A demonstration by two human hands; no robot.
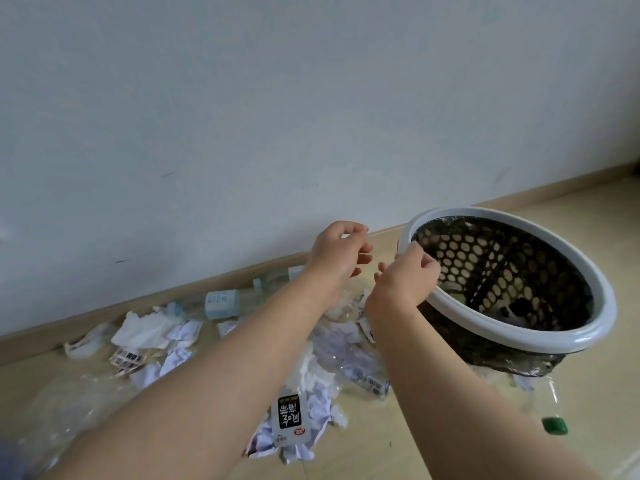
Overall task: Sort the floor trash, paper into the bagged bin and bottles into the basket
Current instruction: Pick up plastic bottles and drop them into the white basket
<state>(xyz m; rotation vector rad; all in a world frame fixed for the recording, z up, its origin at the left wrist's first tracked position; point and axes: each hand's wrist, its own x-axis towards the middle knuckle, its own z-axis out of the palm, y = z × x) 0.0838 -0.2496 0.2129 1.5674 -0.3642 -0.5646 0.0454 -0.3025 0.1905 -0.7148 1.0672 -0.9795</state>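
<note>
Bagged bin [519,336] rim partly hidden under gripping right hand [405,275]; contents unclear.

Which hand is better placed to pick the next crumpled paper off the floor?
Left. The left hand is empty and loosely curled, on the side of the crumpled paper; the right hand grips the rim of the bagged bin, so it seems occupied.

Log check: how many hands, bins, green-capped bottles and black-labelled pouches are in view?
Hands: 2, left hand and right hand
Bagged bin: 1
Green-capped bottle: 1
Black-labelled pouch: 1
Total: 5
</note>
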